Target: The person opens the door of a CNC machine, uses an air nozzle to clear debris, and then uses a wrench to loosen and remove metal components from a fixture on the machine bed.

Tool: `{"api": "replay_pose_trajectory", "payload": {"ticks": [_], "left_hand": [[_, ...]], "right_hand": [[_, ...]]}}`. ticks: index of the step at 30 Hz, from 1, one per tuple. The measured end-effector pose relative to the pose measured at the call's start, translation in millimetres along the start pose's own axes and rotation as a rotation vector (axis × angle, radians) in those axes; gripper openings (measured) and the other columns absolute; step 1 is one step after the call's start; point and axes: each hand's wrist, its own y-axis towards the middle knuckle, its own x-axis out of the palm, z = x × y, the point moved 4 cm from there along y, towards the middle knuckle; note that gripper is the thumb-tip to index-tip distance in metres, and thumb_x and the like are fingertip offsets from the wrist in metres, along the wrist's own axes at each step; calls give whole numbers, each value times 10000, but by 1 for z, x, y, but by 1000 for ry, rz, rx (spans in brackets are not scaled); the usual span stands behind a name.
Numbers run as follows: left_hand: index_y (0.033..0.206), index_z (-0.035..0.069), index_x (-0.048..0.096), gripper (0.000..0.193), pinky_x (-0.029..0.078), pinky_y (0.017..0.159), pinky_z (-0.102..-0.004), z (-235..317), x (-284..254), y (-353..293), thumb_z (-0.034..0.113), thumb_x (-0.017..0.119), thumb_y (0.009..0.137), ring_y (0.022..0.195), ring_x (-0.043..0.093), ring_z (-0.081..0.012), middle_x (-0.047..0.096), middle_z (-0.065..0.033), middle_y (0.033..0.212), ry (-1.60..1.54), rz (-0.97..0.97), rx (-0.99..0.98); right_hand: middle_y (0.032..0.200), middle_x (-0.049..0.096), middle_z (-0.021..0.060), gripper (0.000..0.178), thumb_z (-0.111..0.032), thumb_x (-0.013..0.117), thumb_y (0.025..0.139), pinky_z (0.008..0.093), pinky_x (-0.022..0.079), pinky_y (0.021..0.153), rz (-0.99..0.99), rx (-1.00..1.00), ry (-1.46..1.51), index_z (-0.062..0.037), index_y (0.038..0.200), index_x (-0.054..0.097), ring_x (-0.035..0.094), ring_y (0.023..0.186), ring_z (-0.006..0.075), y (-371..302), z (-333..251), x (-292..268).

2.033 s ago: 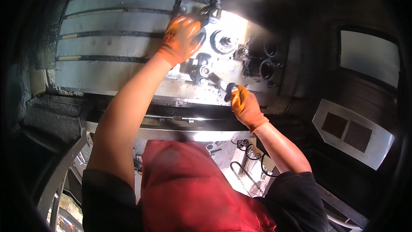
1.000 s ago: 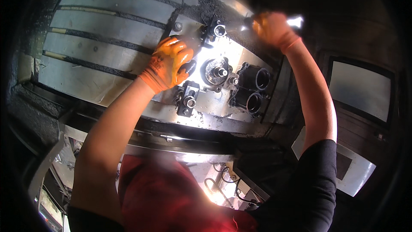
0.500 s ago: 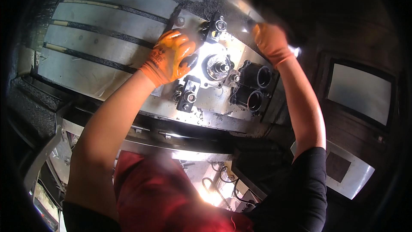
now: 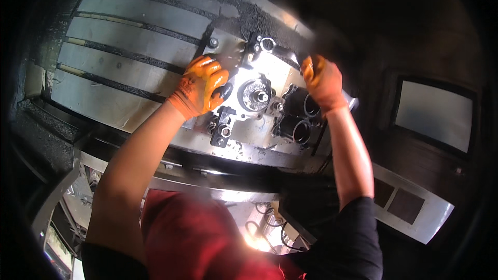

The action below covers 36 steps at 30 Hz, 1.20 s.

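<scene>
My right hand [image 4: 322, 80], in an orange glove, is closed around a wrench [image 4: 284, 52]. The wrench's ring end is at the upper black clamp [image 4: 252, 47], and its other end sticks out past my wrist. My left hand [image 4: 201, 84], gloved alike, is beside the left edge of a bright metal part with a round hub [image 4: 256, 95]. Its fingers are curled, and what they grip is hidden. Below that hand is a lower black clamp [image 4: 223, 128] with a nut on top.
A slotted metal machine table [image 4: 114, 65] extends to the left, with dark chips in its grooves and along the far edge. Two black cylindrical pieces [image 4: 293, 128] stand right of the hub. A grey panel in a dark frame [image 4: 433, 114] is farther right.
My right hand has come nearer and slightly left, bringing the wrench's ring end into sight at the upper clamp. My left hand stays curled beside the part; the whole view has shifted a little.
</scene>
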Motion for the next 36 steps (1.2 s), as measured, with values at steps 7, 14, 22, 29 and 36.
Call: {"api": "replay_pose_trajectory", "payload": {"ticks": [7,14,22,29,36], "left_hand": [[910,38,638,286,477,816,-439,7,-11,7,175,659,661,859,566,-335,622,-135,941,-37,79,61],[856,41,607,264,475,828,-439,5,-10,3,157,677,630,875,569,-340,611,-133,958,-72,118,37],[936,67,626,355,484,866,-454,4,-2,4,146,666,593,933,584,-349,610,-126,977,-27,13,33],[951,88,632,358,487,844,-441,0,-1,-3,112,646,594,904,578,-352,600,-112,952,-32,173,139],[940,101,609,342,490,814,-450,1,0,-3,118,663,602,850,573,-357,587,-113,875,49,235,189]], "right_hand": [[790,675,178,361,-445,607,868,424,523,647,-223,-331,-333,-110,940,722,665,742,376,80,42,18],[786,688,151,219,-312,653,828,406,534,673,-121,-233,-222,-124,911,727,681,753,343,52,26,22],[788,694,145,298,-394,650,830,409,525,661,-22,-553,-314,-109,881,720,673,747,350,96,22,16],[801,645,231,278,-292,675,801,468,490,649,0,-431,-256,-26,882,663,630,778,428,71,46,-2],[794,652,225,315,-365,689,795,463,504,668,89,-382,-340,-61,878,689,638,801,428,40,62,-9]]}}
